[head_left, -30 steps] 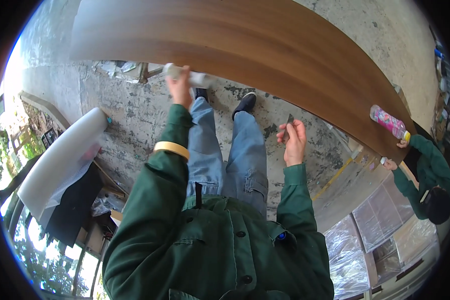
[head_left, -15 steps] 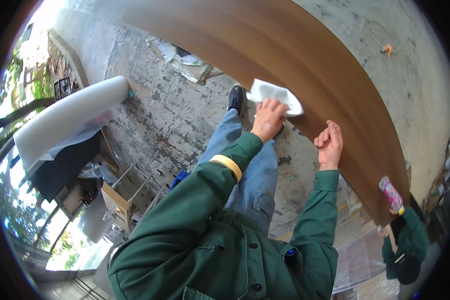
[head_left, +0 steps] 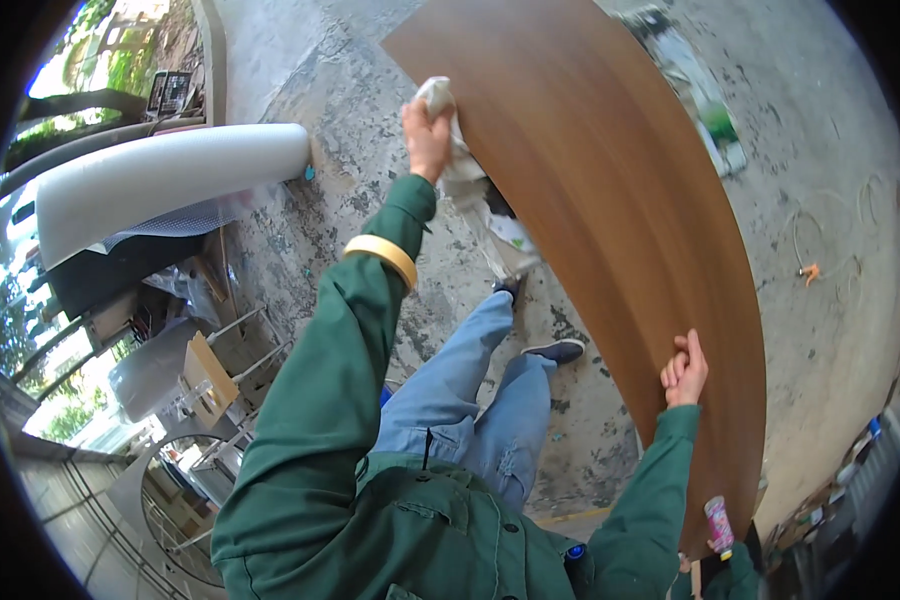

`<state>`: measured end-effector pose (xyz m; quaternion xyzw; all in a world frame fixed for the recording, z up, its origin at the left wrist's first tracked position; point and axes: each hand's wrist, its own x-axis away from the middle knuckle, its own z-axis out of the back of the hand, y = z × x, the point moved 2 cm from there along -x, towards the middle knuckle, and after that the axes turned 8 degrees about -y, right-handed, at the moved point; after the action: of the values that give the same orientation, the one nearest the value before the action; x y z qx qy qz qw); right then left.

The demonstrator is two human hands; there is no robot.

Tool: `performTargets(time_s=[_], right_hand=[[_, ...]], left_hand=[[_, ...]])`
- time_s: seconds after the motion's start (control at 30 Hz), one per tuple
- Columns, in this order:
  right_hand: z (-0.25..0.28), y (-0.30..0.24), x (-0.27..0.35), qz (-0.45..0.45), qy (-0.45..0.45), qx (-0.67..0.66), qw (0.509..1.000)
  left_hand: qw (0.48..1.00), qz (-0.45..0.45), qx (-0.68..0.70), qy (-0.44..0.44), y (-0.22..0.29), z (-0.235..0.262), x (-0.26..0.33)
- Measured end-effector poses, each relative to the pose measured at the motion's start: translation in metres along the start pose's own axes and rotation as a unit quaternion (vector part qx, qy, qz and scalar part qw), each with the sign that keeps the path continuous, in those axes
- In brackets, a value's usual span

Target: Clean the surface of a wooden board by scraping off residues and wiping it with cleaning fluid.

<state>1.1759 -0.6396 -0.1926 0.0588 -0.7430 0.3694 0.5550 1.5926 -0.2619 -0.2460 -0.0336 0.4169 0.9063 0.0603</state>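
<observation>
A large brown wood-grain board (head_left: 610, 200) stands in front of me, running from the top middle to the lower right. My left hand (head_left: 428, 135) presses a crumpled white cloth (head_left: 448, 120) against the board's near edge, arm stretched out in a green sleeve. A roll of yellowish tape (head_left: 381, 256) sits around that forearm like a bracelet. My right hand (head_left: 684, 371) grips the board's lower edge with curled fingers. My legs in blue jeans and dark shoes (head_left: 558, 350) stand below.
A big white roll (head_left: 160, 185) lies at the left above dark sheets and clutter with a cardboard piece (head_left: 206, 372). The concrete floor (head_left: 830, 250) is stained. A pink spray bottle (head_left: 719, 524) shows at the lower right beside another person's green sleeve (head_left: 735, 578).
The view has swung, so the board now runs more upright. My left hand with the cloth has travelled along the board's edge toward its far end. My right hand has closed on the lower edge.
</observation>
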Motion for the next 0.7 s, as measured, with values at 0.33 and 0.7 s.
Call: performTargets(time_s=[0.33, 0.7], right_hand=[[0.003, -0.003, -0.005, -0.016, 0.027, 0.025, 0.999], [0.01, 0.0, -0.004, -0.031, 0.034, 0.019, 0.999]], left_hand=[[0.975, 0.097, 0.2, 0.009, -0.059, 0.05, -0.151], [0.961, -0.005, 0.099, -0.258, 0.108, -0.019, 0.161]])
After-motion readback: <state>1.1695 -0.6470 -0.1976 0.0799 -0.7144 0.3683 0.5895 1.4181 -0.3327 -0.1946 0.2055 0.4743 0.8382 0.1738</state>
